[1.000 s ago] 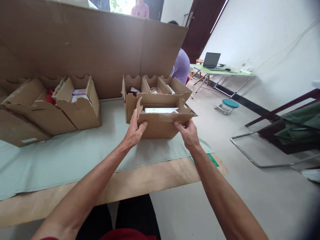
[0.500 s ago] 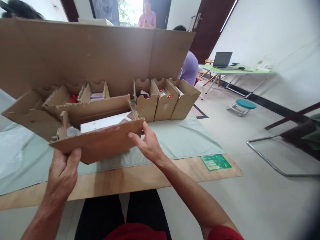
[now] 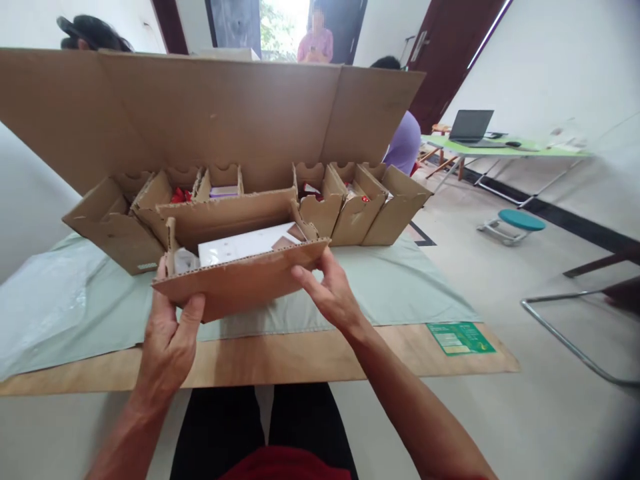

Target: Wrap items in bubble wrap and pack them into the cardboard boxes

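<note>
Over the wooden table (image 3: 310, 353) spread with pale green cloth (image 3: 405, 287), just before the row of cardboard bins (image 3: 325, 217), I see an open cardboard bin (image 3: 245, 287), white carton (image 3: 240, 247) inside, clasped at its ends by left hand (image 3: 170, 340) and right hand (image 3: 335, 293), best carried level, both ends supported evenly.

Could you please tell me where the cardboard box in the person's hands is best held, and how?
I'd hold the cardboard box near both ends, one hand from each side, thumbs on the near long wall, as the left hand and right hand do. It is long and open-topped, so this should keep it steady.
</note>
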A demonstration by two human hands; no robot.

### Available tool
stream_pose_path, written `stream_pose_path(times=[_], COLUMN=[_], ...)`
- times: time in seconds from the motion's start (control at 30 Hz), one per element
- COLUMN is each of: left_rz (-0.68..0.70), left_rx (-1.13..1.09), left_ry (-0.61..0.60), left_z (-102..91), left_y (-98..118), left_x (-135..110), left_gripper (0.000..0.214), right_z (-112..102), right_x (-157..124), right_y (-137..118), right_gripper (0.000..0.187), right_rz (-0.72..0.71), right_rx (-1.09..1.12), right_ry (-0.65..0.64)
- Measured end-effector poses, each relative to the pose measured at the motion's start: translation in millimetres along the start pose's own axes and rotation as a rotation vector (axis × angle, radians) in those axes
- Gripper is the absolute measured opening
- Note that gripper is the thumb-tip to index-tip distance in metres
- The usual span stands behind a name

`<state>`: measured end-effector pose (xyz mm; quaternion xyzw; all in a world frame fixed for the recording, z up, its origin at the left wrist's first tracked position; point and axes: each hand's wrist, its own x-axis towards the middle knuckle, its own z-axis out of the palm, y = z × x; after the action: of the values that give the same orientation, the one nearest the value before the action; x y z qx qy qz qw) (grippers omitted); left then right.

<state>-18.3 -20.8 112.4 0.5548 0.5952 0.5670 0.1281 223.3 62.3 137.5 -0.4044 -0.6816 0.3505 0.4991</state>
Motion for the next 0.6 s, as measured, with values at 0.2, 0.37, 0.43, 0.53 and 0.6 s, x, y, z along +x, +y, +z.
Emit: stream_pose_path(times=[0.2, 0.37, 0.43, 0.53, 0.6], left_rz=[0.093, 0.054, -0.026, -0.098, -0.093], left_rx=[-0.192, -0.201, -0.183, -0.159, -0.159], left_ry=[-0.225, -0.386, -0.31, -0.155, -0.097], left_z=[51.7, 69.4, 58.2, 43.1, 41.0], left_y=[26, 12, 9, 13, 17], left_x=[-33, -90, -92, -83, -80], left_gripper=[0.082, 0.089, 0.088, 0.086, 0.085], right_z=[-63, -95, -76, -36, -15], right_x=[-22, -57, -37, 20, 57], right_y=[14, 43, 50, 54, 57], right_gripper=[0.041, 0.055, 0.059, 0.07, 0.083], right_rz=[0.007, 0.021, 0.001, -0.044, -0.07], right_rx=[-0.106, -0.11, -0.06, 0.091, 0.206], right_ry=[0.261, 0.236, 0.147, -0.038, -0.155])
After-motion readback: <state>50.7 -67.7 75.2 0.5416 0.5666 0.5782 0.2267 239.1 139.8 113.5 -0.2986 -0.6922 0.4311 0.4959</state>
